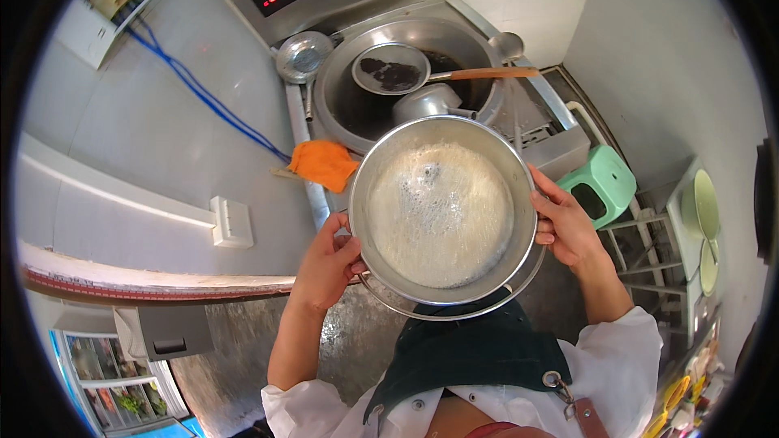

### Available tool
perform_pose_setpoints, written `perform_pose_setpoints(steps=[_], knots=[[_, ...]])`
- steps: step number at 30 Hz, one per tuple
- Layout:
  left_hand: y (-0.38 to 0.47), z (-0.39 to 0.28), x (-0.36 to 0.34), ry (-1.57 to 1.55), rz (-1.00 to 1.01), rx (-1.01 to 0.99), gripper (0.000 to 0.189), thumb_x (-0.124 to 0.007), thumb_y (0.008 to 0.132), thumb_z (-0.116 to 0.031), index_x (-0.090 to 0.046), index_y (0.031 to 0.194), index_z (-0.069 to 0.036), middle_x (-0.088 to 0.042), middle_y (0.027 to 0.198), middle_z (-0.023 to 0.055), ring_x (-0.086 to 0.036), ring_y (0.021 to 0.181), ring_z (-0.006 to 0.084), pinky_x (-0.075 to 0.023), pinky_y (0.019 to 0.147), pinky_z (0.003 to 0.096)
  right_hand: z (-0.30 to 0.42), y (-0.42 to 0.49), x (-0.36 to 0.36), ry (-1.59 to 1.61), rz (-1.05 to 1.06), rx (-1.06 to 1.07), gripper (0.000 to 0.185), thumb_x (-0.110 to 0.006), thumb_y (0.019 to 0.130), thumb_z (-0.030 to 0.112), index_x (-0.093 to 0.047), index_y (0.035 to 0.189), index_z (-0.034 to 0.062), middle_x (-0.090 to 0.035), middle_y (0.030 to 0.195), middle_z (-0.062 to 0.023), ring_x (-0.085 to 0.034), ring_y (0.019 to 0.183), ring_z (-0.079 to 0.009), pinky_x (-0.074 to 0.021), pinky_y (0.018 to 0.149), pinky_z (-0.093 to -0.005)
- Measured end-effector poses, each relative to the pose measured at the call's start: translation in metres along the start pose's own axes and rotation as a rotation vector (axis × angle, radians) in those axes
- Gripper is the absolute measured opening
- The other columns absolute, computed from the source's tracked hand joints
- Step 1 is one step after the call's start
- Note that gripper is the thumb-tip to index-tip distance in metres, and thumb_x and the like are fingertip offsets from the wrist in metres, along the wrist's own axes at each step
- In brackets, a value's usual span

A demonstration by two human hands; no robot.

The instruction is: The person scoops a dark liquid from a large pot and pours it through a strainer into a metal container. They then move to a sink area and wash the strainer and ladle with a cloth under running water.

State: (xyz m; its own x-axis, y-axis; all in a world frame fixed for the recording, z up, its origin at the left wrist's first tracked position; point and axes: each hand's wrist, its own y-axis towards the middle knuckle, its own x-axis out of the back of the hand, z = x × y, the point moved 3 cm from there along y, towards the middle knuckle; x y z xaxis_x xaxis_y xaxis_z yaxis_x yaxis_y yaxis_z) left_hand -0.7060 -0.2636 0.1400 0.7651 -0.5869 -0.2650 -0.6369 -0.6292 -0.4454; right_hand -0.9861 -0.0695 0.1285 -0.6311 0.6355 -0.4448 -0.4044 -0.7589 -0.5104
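Observation:
My left hand [331, 261] grips the left side of a metal pot [359, 194], and my right hand [563, 216] holds its right side. Cloudy, foamy pale liquid [441, 213] covers the pot's inside; the pot's wire handle hangs on the side toward my body. Beyond the pot is a large wok [341, 103] set in a steel stove, with dark liquid in it. A round strainer [389, 69] with a wooden handle and dark bits in it lies over the wok, beside a metal ladle or scoop [429, 100].
An orange cloth [322, 164] lies on the stove's left edge. A perforated metal skimmer [303, 58] rests left of the wok, a ladle [506, 47] to its right. A green plastic stool [602, 185] and a metal rack [648, 249] stand at right. A wall is close on the left.

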Motion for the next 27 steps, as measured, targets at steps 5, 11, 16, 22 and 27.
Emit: perform_pose_setpoints(steps=[5, 11, 16, 22, 27], knots=[[0.005, 0.021, -0.070, 0.053, 0.112, 0.071, 0.017, -0.049, 0.095, 0.000, -0.047, 0.111, -0.006, -0.057, 0.088, 0.0066, -0.047, 0.069, 0.0097, -0.0377, 0.058, 0.0225, 0.008, -0.048, 0.070, 0.089, 0.002, 0.025, 0.047, -0.046, 0.101, 0.010, -0.038, 0.147, 0.0167, -0.047, 0.075, 0.0069, -0.024, 0.052, -0.0034, -0.0222, 0.045, -0.0197], [0.022, 0.054, -0.185, 0.108, 0.283, 0.148, 0.018, -0.050, 0.094, 0.003, -0.047, 0.108, -0.008, -0.058, 0.092, 0.0037, -0.047, 0.067, 0.0071, -0.0376, 0.057, 0.0222, 0.025, -0.118, 0.177, 0.250, -0.008, 0.123, 0.049, -0.044, 0.102, 0.011, -0.034, 0.150, 0.0157, -0.036, 0.072, 0.0073, -0.024, 0.054, -0.0042, -0.0229, 0.047, -0.0199], [0.063, 0.098, -0.282, 0.140, 0.443, 0.234, 0.011, -0.051, 0.093, 0.001, -0.048, 0.097, -0.009, -0.055, 0.083, 0.0006, -0.043, 0.064, 0.0053, -0.0336, 0.054, 0.0215, 0.033, -0.166, 0.261, 0.322, -0.176, 0.191, 0.049, -0.043, 0.102, 0.012, -0.033, 0.150, 0.0147, -0.036, 0.071, 0.0076, -0.024, 0.054, -0.0043, -0.0231, 0.048, -0.0198], [0.126, 0.144, -0.414, 0.274, 0.570, 0.329, 0.011, -0.052, 0.098, -0.012, -0.047, 0.088, -0.012, -0.046, 0.074, -0.0037, -0.037, 0.061, 0.0054, -0.0309, 0.052, 0.0217, 0.051, -0.192, 0.366, 0.377, -0.398, 0.241, 0.050, -0.045, 0.101, 0.014, -0.033, 0.150, 0.0131, -0.037, 0.072, 0.0074, -0.024, 0.055, -0.0048, -0.0258, 0.049, -0.0211], [0.183, 0.164, -0.512, 0.264, 0.635, 0.391, 0.014, -0.048, 0.102, -0.015, -0.045, 0.088, -0.013, -0.043, 0.075, -0.0041, -0.035, 0.063, 0.0060, -0.0320, 0.054, 0.0225, 0.082, -0.177, 0.453, 0.427, -0.518, 0.249, 0.049, -0.045, 0.101, 0.014, -0.036, 0.149, 0.0158, -0.036, 0.072, 0.0092, -0.021, 0.054, -0.0035, -0.0232, 0.048, -0.0188]])
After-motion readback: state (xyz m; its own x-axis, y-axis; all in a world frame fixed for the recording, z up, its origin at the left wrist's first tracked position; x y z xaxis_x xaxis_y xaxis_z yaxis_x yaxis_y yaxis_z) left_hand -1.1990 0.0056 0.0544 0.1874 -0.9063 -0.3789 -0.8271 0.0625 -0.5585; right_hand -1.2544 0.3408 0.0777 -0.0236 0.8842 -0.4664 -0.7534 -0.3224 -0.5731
